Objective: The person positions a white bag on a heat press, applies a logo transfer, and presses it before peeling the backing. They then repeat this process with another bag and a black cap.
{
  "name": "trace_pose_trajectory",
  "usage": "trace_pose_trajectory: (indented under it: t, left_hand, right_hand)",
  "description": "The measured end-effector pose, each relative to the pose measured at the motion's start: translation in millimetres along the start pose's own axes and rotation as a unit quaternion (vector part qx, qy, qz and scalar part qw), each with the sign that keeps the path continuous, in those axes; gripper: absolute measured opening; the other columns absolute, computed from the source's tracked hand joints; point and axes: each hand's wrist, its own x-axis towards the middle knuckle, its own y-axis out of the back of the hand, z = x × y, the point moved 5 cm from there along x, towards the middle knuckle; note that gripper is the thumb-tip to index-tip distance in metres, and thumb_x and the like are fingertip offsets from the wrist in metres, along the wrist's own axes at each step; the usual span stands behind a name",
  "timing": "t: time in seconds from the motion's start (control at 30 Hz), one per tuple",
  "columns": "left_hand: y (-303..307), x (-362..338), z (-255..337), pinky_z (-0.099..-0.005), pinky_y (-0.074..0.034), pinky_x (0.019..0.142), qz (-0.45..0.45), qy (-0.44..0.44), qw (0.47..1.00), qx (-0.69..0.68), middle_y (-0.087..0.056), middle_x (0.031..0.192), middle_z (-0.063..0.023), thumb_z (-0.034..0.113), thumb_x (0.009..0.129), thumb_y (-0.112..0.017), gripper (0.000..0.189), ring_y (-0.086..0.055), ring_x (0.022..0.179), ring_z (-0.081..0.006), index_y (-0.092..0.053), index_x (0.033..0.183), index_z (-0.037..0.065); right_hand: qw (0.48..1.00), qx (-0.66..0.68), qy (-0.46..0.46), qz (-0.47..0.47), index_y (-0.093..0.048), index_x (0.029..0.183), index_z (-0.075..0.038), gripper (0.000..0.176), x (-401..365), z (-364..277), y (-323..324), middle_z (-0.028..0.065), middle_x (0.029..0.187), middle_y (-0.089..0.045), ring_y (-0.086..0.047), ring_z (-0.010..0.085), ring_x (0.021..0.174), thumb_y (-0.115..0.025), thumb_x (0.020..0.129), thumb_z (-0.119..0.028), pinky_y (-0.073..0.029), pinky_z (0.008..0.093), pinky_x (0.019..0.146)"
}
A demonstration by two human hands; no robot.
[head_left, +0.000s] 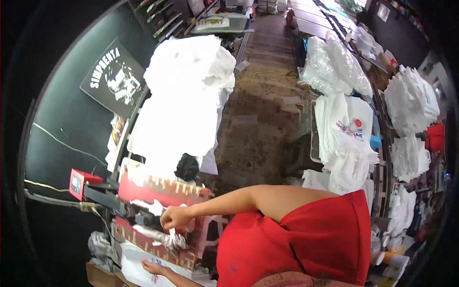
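Observation:
My right hand (175,217) is closed over the middle of a red heat press (158,190), beside its dark central arm. A bit of white shows just below its fingers, and I cannot make out what they grip. Crumpled white and grey cloth (165,237) lies on the press near that hand. Lower down, my left hand (154,268) rests with fingers stretched out on a white printed bag or sheet (134,263) with blue lettering.
A red control box (82,184) with a display and cables juts from the left. White fabric is piled (177,115) beyond the press. Across a worn wooden floor (260,124), racks hold stacked white printed bags (342,124) and clear plastic packs (330,67). A cardboard box (101,276) stands low left.

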Motion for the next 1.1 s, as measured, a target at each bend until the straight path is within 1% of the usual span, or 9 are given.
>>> trace_pose_trajectory:
  t: [0.13,0.2,0.27,0.33,0.43,0.67,0.83,1.0,1.1]
  left_hand:
    - [-63,-70,148,-0.0419,-0.043,0.104,-0.135,-0.048,0.975,-0.169,-0.055,0.138,-0.0208,0.028,0.103,-0.054,0.046,-0.056,0.12,-0.0333,-0.054,0.135,-0.005]
    - [-96,-97,189,-0.0471,-0.038,0.11,-0.139,-0.409,0.896,0.102,-0.048,0.146,-0.0215,0.033,0.102,-0.056,0.051,-0.05,0.128,-0.0368,-0.051,0.139,-0.002]
    - [-131,-126,203,-0.0534,-0.026,0.117,-0.231,-0.409,0.874,0.124,-0.043,0.152,-0.0202,0.033,0.101,-0.057,0.052,-0.036,0.143,-0.0393,-0.051,0.141,0.001]
    - [-145,-136,197,-0.0549,-0.025,0.118,-0.189,-0.466,0.83,0.241,-0.042,0.153,-0.0192,0.033,0.1,-0.057,0.052,-0.034,0.144,-0.0387,-0.051,0.141,0.001]
    - [-145,-131,194,-0.0551,-0.025,0.118,-0.194,-0.445,0.846,0.22,-0.043,0.152,-0.0193,0.037,0.1,-0.058,0.05,-0.036,0.143,-0.0391,-0.058,0.132,-0.001]
    - [-148,-132,199,-0.0559,-0.032,0.113,-0.161,-0.474,0.838,0.219,-0.047,0.148,-0.0213,0.04,0.098,-0.06,0.047,-0.043,0.138,-0.041,-0.067,0.109,-0.005]
    - [-147,-131,196,-0.0559,-0.034,0.113,-0.153,-0.49,0.834,0.201,-0.051,0.145,-0.0221,0.026,0.092,-0.066,0.032,-0.045,0.136,-0.0406,-0.067,0.104,-0.004]
    - [-138,-133,202,-0.055,-0.032,0.114,-0.163,-0.449,0.863,0.166,-0.052,0.145,-0.0199,0.019,0.088,-0.068,0.026,-0.045,0.136,-0.0405,-0.068,0.104,-0.002]
    - [-131,-128,196,-0.0545,-0.032,0.115,-0.164,-0.442,0.877,0.091,-0.056,0.14,-0.0201,0.018,0.089,-0.066,0.026,-0.045,0.136,-0.0406,-0.067,0.105,-0.002]
  right_hand:
    - [0.972,-0.062,-0.089,0.208,-0.07,0.1,-0.005,0.023,11,12,127,0.0153,0.089,-0.072,-0.07,0.0268,0.082,-0.066,0.083,-0.02,-0.055,0.0385,0.076]
    - [0.94,-0.267,-0.101,0.184,-0.066,0.115,-0.008,0.038,4,57,183,0.0176,0.109,-0.069,-0.067,0.0312,0.1,-0.064,0.077,-0.009,-0.053,0.0383,0.089]
    - [0.869,-0.459,-0.18,0.042,-0.051,0.141,-0.02,0.071,-13,87,203,0.0202,0.147,-0.043,-0.048,0.0423,0.128,-0.067,0.073,-0.01,-0.043,0.0465,0.106]
    - [0.796,-0.571,-0.177,-0.097,-0.043,0.149,-0.031,0.076,-30,125,206,0.0184,0.158,-0.03,-0.042,0.0444,0.135,-0.069,0.079,-0.016,-0.039,0.0526,0.109]
    - [0.76,-0.635,-0.086,-0.107,-0.041,0.15,-0.039,0.07,-47,181,202,0.0184,0.161,-0.024,-0.041,0.0431,0.136,-0.065,0.086,-0.021,-0.039,0.0566,0.107]
    - [0.769,-0.616,-0.153,-0.08,-0.061,0.131,-0.031,0.044,-32,199,190,0.0191,0.155,-0.034,-0.047,0.0454,0.125,-0.062,0.088,-0.024,-0.047,0.0607,0.093]
    - [0.857,-0.47,-0.206,0.036,-0.069,0.11,-0.017,0.027,-32,199,201,0.0165,0.12,-0.059,-0.06,0.038,0.111,-0.062,0.085,-0.021,-0.054,0.0507,0.086]
    - [0.899,-0.243,-0.356,0.079,-0.068,0.114,-0.013,0.038,-71,157,224,0.0192,0.118,-0.064,-0.064,0.0394,0.104,-0.073,0.082,-0.033,-0.053,0.049,0.088]
    - [0.93,-0.066,-0.342,0.117,-0.057,0.133,-0.02,0.059,-105,135,229,0.0173,0.13,-0.06,-0.063,0.0333,0.109,-0.08,0.081,-0.035,-0.054,0.0457,0.089]
